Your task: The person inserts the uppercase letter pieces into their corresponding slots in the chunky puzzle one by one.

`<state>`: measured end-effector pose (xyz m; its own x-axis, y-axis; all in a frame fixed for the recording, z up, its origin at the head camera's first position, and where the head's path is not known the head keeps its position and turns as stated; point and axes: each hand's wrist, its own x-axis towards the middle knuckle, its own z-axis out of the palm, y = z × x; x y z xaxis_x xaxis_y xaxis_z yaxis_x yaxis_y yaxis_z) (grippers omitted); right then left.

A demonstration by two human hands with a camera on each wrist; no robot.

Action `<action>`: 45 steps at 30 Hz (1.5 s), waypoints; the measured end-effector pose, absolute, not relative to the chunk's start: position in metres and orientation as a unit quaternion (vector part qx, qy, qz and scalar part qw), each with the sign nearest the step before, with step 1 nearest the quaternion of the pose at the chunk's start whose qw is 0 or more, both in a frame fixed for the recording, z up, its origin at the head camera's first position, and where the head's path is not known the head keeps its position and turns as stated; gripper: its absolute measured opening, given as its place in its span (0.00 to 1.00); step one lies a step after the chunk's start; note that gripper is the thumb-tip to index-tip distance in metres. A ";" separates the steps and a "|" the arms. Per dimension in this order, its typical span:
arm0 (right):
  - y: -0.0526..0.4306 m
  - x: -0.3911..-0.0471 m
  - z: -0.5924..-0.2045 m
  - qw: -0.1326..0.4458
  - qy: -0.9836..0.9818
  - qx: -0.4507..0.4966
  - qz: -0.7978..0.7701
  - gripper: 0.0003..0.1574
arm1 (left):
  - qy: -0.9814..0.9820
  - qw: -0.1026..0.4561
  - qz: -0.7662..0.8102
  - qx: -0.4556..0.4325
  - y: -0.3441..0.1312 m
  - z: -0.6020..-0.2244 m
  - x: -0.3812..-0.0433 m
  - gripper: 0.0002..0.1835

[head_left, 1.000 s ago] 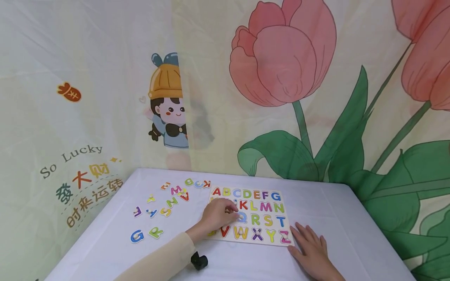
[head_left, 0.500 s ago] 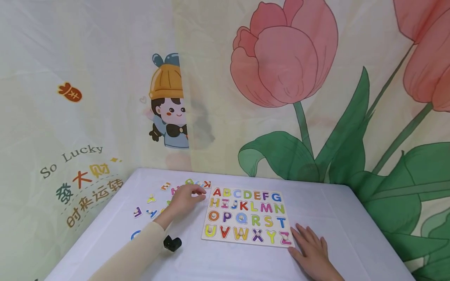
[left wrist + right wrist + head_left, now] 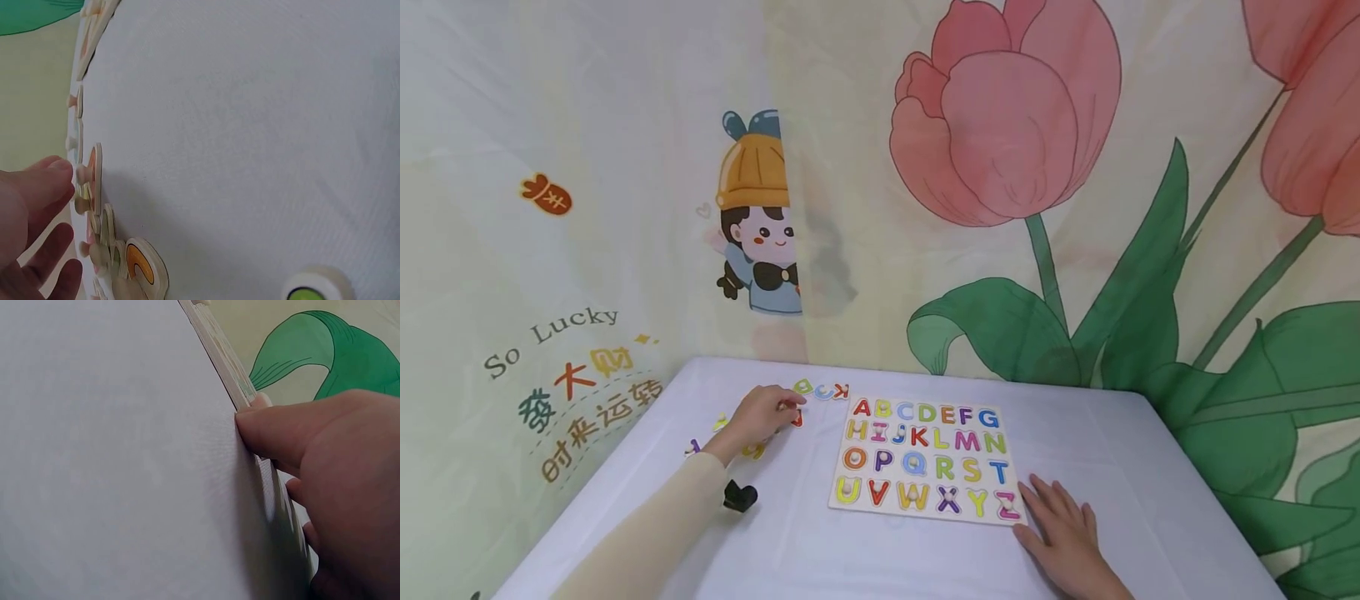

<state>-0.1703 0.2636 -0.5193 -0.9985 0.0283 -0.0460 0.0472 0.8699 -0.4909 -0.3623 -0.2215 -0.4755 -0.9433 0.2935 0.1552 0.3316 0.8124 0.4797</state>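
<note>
My left hand point(image 3: 752, 421) is over the loose wooden puzzle letters at the left of the table and covers several of them. Its thumb and forefinger come right up to the knob of a red letter piece point(image 3: 95, 181) in the left wrist view, the other fingers spread loosely. A red A point(image 3: 797, 419) shows beside the fingertips in the head view. My right hand point(image 3: 1063, 533) rests at the near right corner of the alphabet board point(image 3: 895, 508), fingers extended, thumb touching its edge in the right wrist view. Knobbed letters, such as the pink Z point(image 3: 1008, 505), sit in the board.
Loose K point(image 3: 842, 391), C point(image 3: 823, 392) and D point(image 3: 803, 387) pieces lie behind the left hand, near the board's far left corner. An orange piece point(image 3: 147, 262) stands out nearer the left wrist camera. A printed cloth backdrop point(image 3: 865, 250) hangs behind the table.
My left hand has left the middle of the board, uncovering the P and Q, and moved left over the loose letters. The right hand stays at the board's corner.
</note>
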 end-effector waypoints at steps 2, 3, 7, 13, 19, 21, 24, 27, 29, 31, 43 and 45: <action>0.264 -0.170 -0.519 0.015 0.966 0.018 -0.257 0.48 | -0.955 0.035 -0.245 -0.166 -0.223 -0.478 -0.363 0.13; 0.264 -0.171 -0.519 0.015 0.966 0.017 -0.257 0.48 | -0.956 0.033 -0.239 -0.165 -0.223 -0.479 -0.363 0.12; 0.264 -0.170 -0.522 0.022 0.966 0.020 -0.258 0.49 | -0.960 0.029 -0.224 -0.167 -0.224 -0.482 -0.361 0.10; 0.264 -0.170 -0.521 0.017 0.967 0.018 -0.253 0.49 | -0.957 0.047 -0.220 -0.181 -0.224 -0.479 -0.360 0.07; 0.263 -0.170 -0.520 0.010 0.968 0.016 -0.251 0.48 | -0.963 0.034 -0.221 -0.148 -0.226 -0.480 -0.361 0.05; 0.263 -0.169 -0.520 0.010 0.968 0.018 -0.251 0.48 | -0.963 0.036 -0.223 -0.148 -0.226 -0.481 -0.362 0.05; 0.262 -0.170 -0.519 0.008 0.968 0.020 -0.249 0.47 | -0.961 0.049 -0.225 -0.155 -0.225 -0.480 -0.363 0.04; 0.262 -0.170 -0.518 0.010 0.968 0.020 -0.249 0.47 | -0.957 0.065 -0.232 -0.164 -0.223 -0.480 -0.361 0.04; 0.263 -0.170 -0.518 0.012 0.968 0.021 -0.251 0.47 | -0.954 0.071 -0.237 -0.167 -0.221 -0.480 -0.358 0.04; 0.263 -0.169 -0.519 0.015 0.967 0.022 -0.254 0.48 | -0.952 0.082 -0.241 -0.169 -0.218 -0.481 -0.357 0.04; 0.262 -0.171 -0.520 0.012 0.968 0.024 -0.249 0.47 | -0.959 0.066 -0.251 -0.118 -0.210 -0.485 -0.341 0.04; 0.262 -0.171 -0.520 0.013 0.968 0.026 -0.247 0.47 | -0.960 0.063 -0.249 -0.114 -0.210 -0.487 -0.340 0.04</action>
<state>-0.1708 0.2624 -0.5205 -0.9983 0.0438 -0.0379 0.0567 0.8763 -0.4784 -0.3400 -0.2099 -0.4866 -0.9664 0.1870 0.1765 0.2492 0.8506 0.4631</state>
